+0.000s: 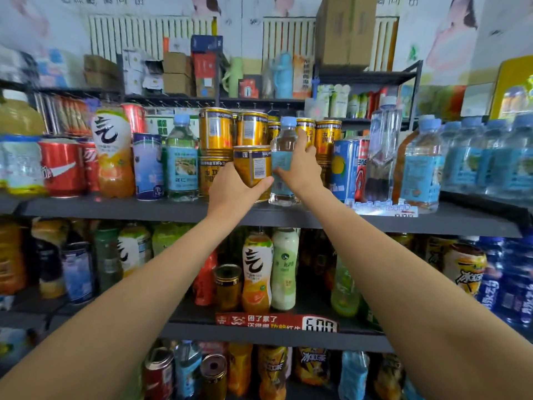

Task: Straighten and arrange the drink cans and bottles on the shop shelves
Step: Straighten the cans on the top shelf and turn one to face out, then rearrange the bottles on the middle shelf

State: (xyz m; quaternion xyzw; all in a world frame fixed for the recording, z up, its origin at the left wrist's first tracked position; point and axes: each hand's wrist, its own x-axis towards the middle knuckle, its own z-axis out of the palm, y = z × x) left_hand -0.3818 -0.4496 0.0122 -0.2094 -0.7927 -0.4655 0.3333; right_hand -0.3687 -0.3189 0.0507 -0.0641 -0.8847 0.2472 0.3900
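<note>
My left hand point(234, 189) grips a gold can point(252, 166) with a barcode label, at the front middle of the upper shelf point(115, 210). Right beside it, my right hand point(300, 166) holds a clear water bottle point(284, 148) with a pale blue cap and blue label, which stands upright on the shelf. Behind both, more gold cans point(216, 131) are stacked two high. Red cola cans point(62, 166), an orange drink bottle point(114, 153) and another water bottle point(181, 157) stand to the left.
Several blue-label water bottles point(461, 157) crowd the right of the shelf, with a tall clear bottle point(382, 151) and a blue can point(344, 168) nearer. A price tag point(383, 209) hangs on the shelf edge. The lower shelf point(259, 332) holds mixed bottles and cans. Cardboard boxes point(344, 30) sit above.
</note>
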